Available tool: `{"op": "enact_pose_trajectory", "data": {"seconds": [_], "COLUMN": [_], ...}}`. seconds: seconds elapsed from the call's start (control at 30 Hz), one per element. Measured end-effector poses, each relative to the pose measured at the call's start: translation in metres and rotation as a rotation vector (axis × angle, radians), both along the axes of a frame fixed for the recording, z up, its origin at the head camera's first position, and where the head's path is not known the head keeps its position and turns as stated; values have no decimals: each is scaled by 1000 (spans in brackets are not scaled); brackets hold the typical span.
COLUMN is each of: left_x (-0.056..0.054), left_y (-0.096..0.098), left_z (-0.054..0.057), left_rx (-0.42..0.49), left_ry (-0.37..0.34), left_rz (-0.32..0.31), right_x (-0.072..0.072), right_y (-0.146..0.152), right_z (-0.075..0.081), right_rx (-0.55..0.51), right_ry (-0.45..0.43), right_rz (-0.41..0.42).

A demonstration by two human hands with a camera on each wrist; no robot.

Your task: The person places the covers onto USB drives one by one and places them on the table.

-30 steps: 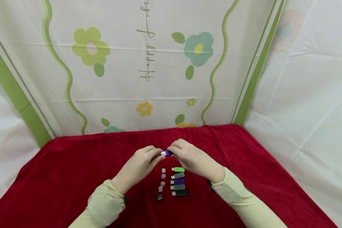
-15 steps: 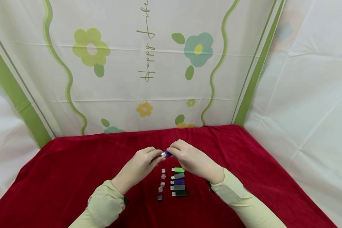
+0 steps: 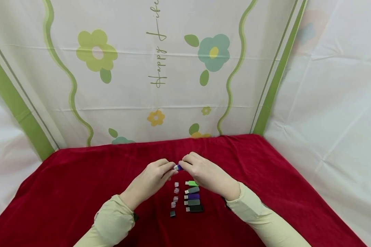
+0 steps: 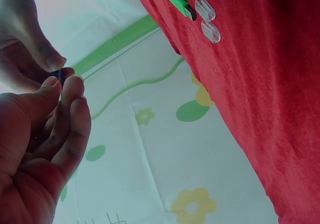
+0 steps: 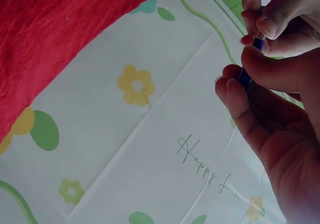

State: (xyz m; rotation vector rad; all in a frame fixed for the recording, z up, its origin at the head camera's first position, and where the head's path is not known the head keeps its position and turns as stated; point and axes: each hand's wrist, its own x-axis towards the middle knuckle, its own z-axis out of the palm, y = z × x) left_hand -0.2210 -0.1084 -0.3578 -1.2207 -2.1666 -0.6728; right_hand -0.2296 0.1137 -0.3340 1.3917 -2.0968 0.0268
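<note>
Above the red cloth, my right hand (image 3: 208,174) pinches a purple USB stick (image 3: 179,167) between thumb and fingers. Its metal end points left to my left hand (image 3: 150,178), whose thumb and fingertips pinch a small clear cap (image 5: 259,35) at that end. The cap is mostly hidden by the fingertips. In the right wrist view the stick's blue-purple body (image 5: 244,77) lines up with the cap, the two hands nearly touching. Beneath the hands lies a column of USB sticks: green (image 3: 192,183), grey (image 3: 194,189), purple (image 3: 193,196), another grey (image 3: 193,202) and black (image 3: 196,208).
Left of that column, several loose clear caps (image 3: 176,190) lie in a line, with a dark cap (image 3: 172,213) nearest the person. Red cloth (image 3: 111,178) covers the table. A white flowered curtain (image 3: 126,85) hangs behind, and white sheeting (image 3: 337,120) stands at the right.
My right hand has shifted slightly left, and less of the purple stick shows between the hands. My left hand has stayed nearly in place. The sticks and caps on the cloth lie unchanged.
</note>
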Motion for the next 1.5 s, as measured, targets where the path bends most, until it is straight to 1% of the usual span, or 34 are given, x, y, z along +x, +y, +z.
{"op": "enact_pose_trajectory", "data": {"seconds": [0.1, 0.27, 0.47, 0.6, 0.7, 0.83, 0.93, 1.0, 1.1, 1.23, 1.37, 1.5], "left_x": [0, 0, 0, 1, 1, 1, 1, 2, 2, 2, 3, 2], "left_y": [-1, -2, -2, -3, -2, -2, -4, -5, -4, -3, -4, -4], "left_z": [-1, -2, -4, -6, -4, -1, 1, 2, 4, 4, 3, 2], "left_rx": [-10, -38, -48, -64, -95, -158, -189, -190, -182, -179, -178, -168], "left_ry": [15, 35, 52, 70, 41, -69, -120, -130, -120, -119, -128, -127], "left_rz": [-4, -5, 0, 9, 16, 50, 78, 84, 88, 99, 101, 97], "right_x": [1, 1, 4, 5, 5, 5, 2, 1, -1, -2, -4, -7], "right_y": [-1, -3, -5, -6, -5, -4, -4, -4, -3, -2, 0, 2], "right_z": [-1, -2, -2, -3, -4, -6, -8, -10, -11, -12, -10, -8], "right_rx": [25, 98, 105, 134, 126, 90, 47, 8, -28, -25, -25, -29], "right_ry": [27, 91, 118, 150, 114, 20, -44, -84, -124, -150, -181, -229], "right_rz": [-19, -52, -61, -68, -61, -37, -11, -1, -6, -18, 0, 10]}}
